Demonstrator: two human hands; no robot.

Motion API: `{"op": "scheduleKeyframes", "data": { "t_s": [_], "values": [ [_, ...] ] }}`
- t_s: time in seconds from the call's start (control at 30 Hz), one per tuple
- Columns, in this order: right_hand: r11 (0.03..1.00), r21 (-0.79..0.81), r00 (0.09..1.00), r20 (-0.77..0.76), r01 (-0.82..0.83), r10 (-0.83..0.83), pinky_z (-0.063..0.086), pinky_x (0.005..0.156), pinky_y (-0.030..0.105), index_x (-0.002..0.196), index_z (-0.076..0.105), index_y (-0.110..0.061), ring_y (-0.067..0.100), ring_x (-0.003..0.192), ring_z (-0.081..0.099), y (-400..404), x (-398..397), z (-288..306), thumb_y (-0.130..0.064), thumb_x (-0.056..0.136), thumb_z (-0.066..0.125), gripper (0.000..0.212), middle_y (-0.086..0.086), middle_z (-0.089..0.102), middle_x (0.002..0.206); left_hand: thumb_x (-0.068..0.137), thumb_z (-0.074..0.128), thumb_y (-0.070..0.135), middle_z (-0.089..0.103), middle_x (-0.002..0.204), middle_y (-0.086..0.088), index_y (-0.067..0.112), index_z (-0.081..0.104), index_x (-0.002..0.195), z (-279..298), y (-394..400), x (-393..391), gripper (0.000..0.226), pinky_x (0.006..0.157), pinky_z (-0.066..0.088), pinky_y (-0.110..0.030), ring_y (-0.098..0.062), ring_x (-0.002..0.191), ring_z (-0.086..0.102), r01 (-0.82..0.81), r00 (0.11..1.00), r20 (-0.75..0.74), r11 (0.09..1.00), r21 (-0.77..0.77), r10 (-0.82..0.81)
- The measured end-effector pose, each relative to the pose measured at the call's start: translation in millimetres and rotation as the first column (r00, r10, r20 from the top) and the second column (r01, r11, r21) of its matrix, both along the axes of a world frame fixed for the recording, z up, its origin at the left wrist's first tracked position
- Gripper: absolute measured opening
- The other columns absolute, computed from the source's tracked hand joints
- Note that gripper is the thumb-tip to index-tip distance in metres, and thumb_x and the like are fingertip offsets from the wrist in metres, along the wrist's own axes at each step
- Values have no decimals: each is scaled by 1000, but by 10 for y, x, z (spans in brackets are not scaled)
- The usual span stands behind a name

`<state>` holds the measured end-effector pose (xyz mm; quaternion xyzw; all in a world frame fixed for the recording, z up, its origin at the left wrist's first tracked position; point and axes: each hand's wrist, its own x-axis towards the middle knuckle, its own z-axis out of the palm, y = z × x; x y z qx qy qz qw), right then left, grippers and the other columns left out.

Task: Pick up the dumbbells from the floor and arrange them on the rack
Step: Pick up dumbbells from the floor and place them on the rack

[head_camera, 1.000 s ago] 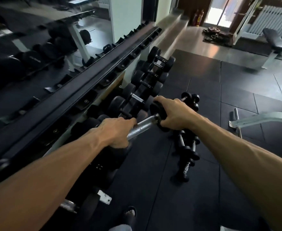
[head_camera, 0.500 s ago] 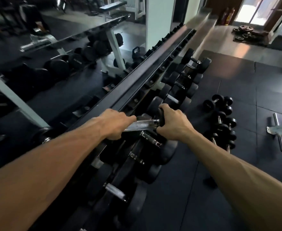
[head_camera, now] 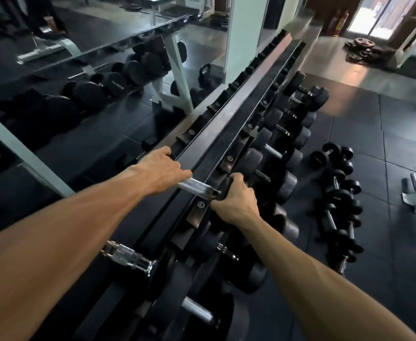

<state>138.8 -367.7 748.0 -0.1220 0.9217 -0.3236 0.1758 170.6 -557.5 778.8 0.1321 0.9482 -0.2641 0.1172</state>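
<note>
Both hands carry one black round-headed dumbbell with a knurled steel handle (head_camera: 197,187) across the top tier of the long black steel dumbbell rack (head_camera: 229,134). The left hand (head_camera: 161,172) has its fingers curled round the far end of the dumbbell, beyond the handle, hiding that head completely. The right hand (head_camera: 236,200) has its fingers wrapped over the near black head, at the front edge of the rack. Between the two sets of fingers only the bright knurled handle shows, lying across the rail. Whether the heads already sit in their saddles cannot be told, as the fingers cover both. The main danger, as I judge it, is pinching: fingers curled under or around the heads could be trapped against the black saddle plates when the weight settles. A head that misses its cradle could also roll forward off the rail, past the right fingers, onto the black dumbbells stored on the lower tier (head_camera: 288,156) just below them. Well to the right of the right fingers, a row of small black dumbbells (head_camera: 337,193) lies on the dark rubber floor (head_camera: 398,148), not yet racked.
</note>
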Motion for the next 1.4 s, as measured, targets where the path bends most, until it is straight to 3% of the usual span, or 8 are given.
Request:
{"op": "scheduleKeyframes", "data": {
  "t_s": [0.17, 0.43, 0.87, 1.03, 1.2, 1.3, 1.4],
  "values": [
    [998, -5, 995, 84, 59, -59, 56, 79, 38, 119, 39, -17, 28, 93, 62, -267, -65, -237, -22, 76, 71, 54, -2, 49, 79, 84, 48, -1, 63, 91, 4, 27, 38, 126, -210, -253, -163, 52, 106, 26, -35, -18, 90, 63, 17, 998, 62, 1000, -23, -15],
    [990, -17, 981, 143, 136, -133, 56, 84, 41, 122, 39, -17, 31, 97, 62, -476, -216, -522, -20, 75, 71, 57, 7, 59, 97, 87, 45, -1, 63, 100, 3, 28, 37, 127, -497, -449, -415, 50, 113, 20, -36, -17, 97, 62, 5, 994, 107, 1000, -21, -3],
    [989, 4, 962, 233, 146, -143, 49, 59, 28, 127, 36, -16, 23, 84, 64, -507, -317, -648, -21, 71, 78, 70, 2, 57, 90, 84, 47, -2, 63, 93, 7, 34, 40, 128, -571, -553, -534, 57, 115, 15, -35, -16, 92, 61, 26, 986, 163, 999, 21, -29],
    [996, 8, 972, 217, 90, -90, 57, 75, 39, 124, 35, -15, 28, 92, 64, -488, -330, -647, -27, 70, 80, 72, 7, 59, 99, 83, 49, -3, 64, 95, 7, 34, 44, 125, -528, -487, -559, 56, 115, 16, -34, -14, 97, 61, -38, 980, 194, 999, 37, 30],
    [999, -7, 979, 199, 51, -48, 56, 72, 37, 122, 35, -14, 27, 88, 63, -451, -317, -649, -28, 71, 79, 69, 4, 57, 89, 83, 52, 0, 63, 103, 4, 32, 41, 129, -576, -451, -547, 57, 116, 12, -37, -15, 101, 61, -67, 978, 197, 998, 18, 62],
    [1000, -1, 978, 207, 15, -15, 50, 66, 32, 127, 34, -15, 25, 88, 62, -402, -324, -614, -34, 74, 78, 72, 0, 53, 85, 84, 55, 5, 59, 111, 1, 28, 44, 127, -593, -379, -551, 50, 115, 17, -40, -19, 104, 59, -53, 984, 168, 999, 0, 53],
    [996, 51, 988, 144, -67, 59, 47, 79, 34, 129, 36, -16, 27, 102, 56, -293, -348, -554, -48, 76, 73, 72, 3, 57, 100, 84, 60, 11, 58, 112, 0, 26, 43, 127, -587, -277, -543, 49, 104, 34, -36, -20, 102, 59, -66, 986, 155, 997, 46, 58]
  ]
}}
